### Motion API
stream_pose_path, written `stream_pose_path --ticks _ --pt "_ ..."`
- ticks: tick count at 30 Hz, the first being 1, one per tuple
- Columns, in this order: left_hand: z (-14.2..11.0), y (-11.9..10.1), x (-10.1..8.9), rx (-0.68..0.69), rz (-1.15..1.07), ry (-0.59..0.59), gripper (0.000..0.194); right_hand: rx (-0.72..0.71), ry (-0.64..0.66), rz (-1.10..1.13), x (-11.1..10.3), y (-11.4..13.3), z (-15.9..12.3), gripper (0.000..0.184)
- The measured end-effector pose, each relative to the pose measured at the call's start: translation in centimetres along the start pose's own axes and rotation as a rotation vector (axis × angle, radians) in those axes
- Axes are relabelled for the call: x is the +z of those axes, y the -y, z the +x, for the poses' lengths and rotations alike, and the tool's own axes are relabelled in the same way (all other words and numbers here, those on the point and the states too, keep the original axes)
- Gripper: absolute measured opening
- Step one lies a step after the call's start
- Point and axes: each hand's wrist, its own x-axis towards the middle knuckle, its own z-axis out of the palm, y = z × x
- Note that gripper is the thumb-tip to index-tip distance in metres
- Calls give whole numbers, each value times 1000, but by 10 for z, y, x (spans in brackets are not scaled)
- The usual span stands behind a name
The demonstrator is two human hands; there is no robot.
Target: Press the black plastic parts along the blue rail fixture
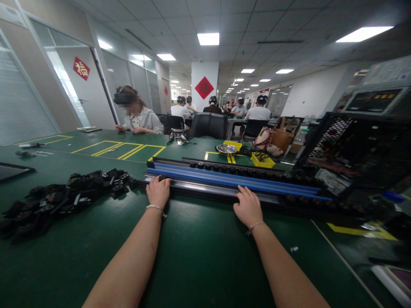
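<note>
A long rail with a shiny metal strip (205,189) lies across the green table, and a blue rail (224,176) runs alongside it on the far side. At the left end of the shiny rail, my left hand (157,192) has its fingers closed on a small black part (163,177), mostly hidden under the fingertips. Farther right, my right hand (248,206) rests with its fingers stretched out over the same rail, touching its near side. A heap of small black parts (80,194) lies left of my left hand.
An open computer case (340,149) stands at the right. Beyond the rails are a metal bowl (226,149), a yellow tray (262,160) and a brown bag (282,137). Another person (143,117) sits across the table at the left. Yellow tape (138,145) marks the green tabletop (195,252).
</note>
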Motion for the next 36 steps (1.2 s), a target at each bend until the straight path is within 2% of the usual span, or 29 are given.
stream_pose_path --ticks 8,20,26,36 --pt "1 0 1 42 22 1 38 -11 -5 -10 1 0 0 30" --pt "5 7 4 24 8 -19 39 -5 6 5 -1 0 0 31" --pt "3 7 1 -39 15 -33 39 -9 11 7 -2 0 0 31" --pt "13 26 -2 -95 33 -24 42 -8 -3 18 0 -1 0 31"
